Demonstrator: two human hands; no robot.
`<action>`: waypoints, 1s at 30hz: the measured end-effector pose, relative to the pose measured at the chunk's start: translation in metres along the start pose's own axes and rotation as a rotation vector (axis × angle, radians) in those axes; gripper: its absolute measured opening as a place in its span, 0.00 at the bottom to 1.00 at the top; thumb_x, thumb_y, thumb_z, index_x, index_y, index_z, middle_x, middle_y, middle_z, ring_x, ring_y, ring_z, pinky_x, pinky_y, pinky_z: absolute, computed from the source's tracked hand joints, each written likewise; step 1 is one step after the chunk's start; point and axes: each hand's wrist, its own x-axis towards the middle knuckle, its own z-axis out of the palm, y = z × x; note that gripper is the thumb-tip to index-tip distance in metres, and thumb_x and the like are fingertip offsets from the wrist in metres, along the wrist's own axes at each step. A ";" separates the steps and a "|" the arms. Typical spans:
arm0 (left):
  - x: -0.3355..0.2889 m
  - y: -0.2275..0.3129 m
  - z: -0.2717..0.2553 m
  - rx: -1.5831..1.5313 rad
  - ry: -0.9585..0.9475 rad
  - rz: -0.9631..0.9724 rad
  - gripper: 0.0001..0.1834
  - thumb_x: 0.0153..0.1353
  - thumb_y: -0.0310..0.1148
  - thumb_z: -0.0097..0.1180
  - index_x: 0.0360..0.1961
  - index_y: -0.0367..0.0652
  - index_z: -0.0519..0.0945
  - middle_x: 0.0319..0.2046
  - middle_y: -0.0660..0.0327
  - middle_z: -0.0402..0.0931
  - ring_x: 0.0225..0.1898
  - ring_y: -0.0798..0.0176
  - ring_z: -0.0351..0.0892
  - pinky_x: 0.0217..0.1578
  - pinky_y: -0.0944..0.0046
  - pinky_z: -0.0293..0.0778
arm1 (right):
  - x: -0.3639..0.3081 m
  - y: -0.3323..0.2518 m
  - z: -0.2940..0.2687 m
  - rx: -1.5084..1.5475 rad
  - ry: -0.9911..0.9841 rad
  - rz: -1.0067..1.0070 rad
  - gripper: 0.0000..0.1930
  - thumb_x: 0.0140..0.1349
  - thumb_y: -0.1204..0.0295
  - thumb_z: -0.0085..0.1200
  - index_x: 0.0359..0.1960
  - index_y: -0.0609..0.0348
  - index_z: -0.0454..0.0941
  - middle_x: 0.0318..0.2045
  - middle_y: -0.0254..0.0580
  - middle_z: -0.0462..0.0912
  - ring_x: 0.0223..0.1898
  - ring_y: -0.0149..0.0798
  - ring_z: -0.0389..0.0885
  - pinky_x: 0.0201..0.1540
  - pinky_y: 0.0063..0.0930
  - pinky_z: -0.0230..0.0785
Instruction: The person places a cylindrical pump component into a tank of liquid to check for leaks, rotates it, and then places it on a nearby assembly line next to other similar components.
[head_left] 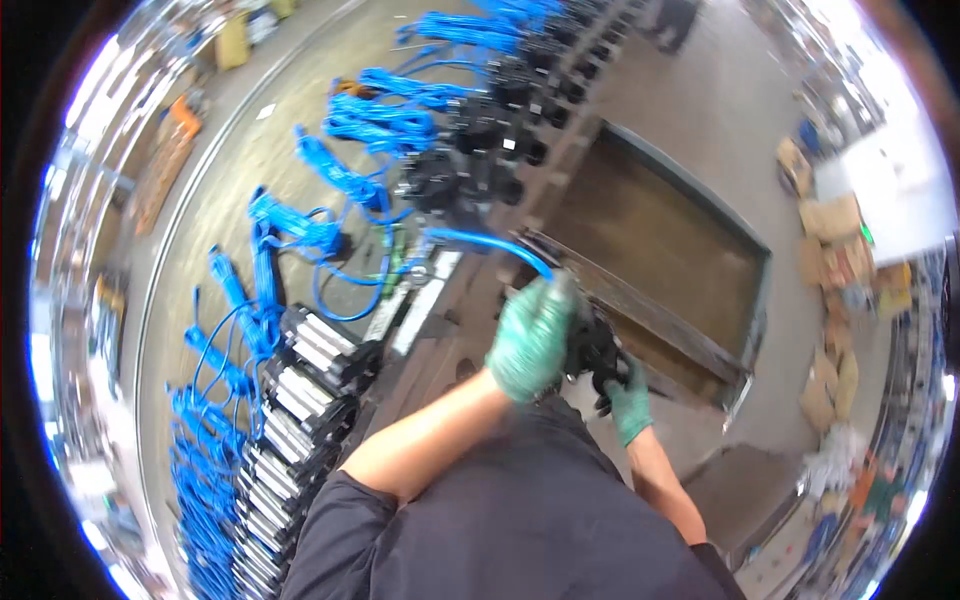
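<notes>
Black and lumpy, a compact component (597, 345) is sitting between the person's hands, just in front of the dark shirt (500, 500). The left hand (530, 340) is gripping its upper end, where a smooth, glossy blue cable (490, 242) is arching away; the right hand (628, 403) is grasping its lower end. Wrinkled green gloves (522, 368) are covering both. Coiled blue cable bundles (380, 125) and shiny silver cylinders (318, 340) are lying leftward. Blur and fingers are obscuring the component's exact shape.
</notes>
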 end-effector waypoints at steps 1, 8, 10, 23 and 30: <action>0.007 -0.003 0.003 -0.058 0.001 -0.056 0.27 0.81 0.52 0.43 0.29 0.44 0.74 0.26 0.67 0.71 0.31 0.71 0.66 0.35 0.66 0.67 | -0.003 0.014 -0.026 0.078 0.092 0.112 0.32 0.63 0.82 0.49 0.72 0.55 0.64 0.53 0.48 0.82 0.39 0.38 0.87 0.29 0.30 0.83; 0.067 -0.137 -0.034 0.453 0.029 -0.204 0.27 0.80 0.51 0.45 0.46 0.35 0.83 0.39 0.55 0.85 0.40 0.60 0.79 0.48 0.59 0.74 | 0.005 -0.019 -0.134 -0.255 0.200 0.070 0.18 0.62 0.74 0.58 0.53 0.65 0.83 0.41 0.55 0.89 0.37 0.43 0.89 0.39 0.37 0.83; 0.083 -0.172 -0.044 0.641 0.071 -0.233 0.29 0.79 0.52 0.47 0.50 0.33 0.83 0.41 0.53 0.86 0.41 0.59 0.79 0.48 0.58 0.75 | 0.025 -0.008 -0.147 -0.525 0.204 0.025 0.20 0.61 0.67 0.59 0.53 0.63 0.84 0.46 0.59 0.88 0.47 0.52 0.88 0.51 0.41 0.79; 0.076 -0.213 -0.074 1.287 -0.131 -0.366 0.21 0.75 0.46 0.48 0.55 0.41 0.81 0.46 0.40 0.84 0.50 0.34 0.82 0.50 0.41 0.77 | 0.062 -0.066 -0.133 -0.816 0.105 0.068 0.18 0.59 0.61 0.56 0.44 0.58 0.88 0.46 0.58 0.87 0.51 0.59 0.85 0.57 0.45 0.76; 0.046 -0.238 -0.045 1.273 -0.284 -0.458 0.18 0.66 0.46 0.57 0.50 0.47 0.83 0.49 0.44 0.85 0.52 0.37 0.83 0.54 0.43 0.78 | 0.060 -0.052 -0.146 -0.747 0.131 0.058 0.19 0.59 0.61 0.57 0.46 0.58 0.88 0.47 0.58 0.87 0.52 0.58 0.84 0.57 0.45 0.76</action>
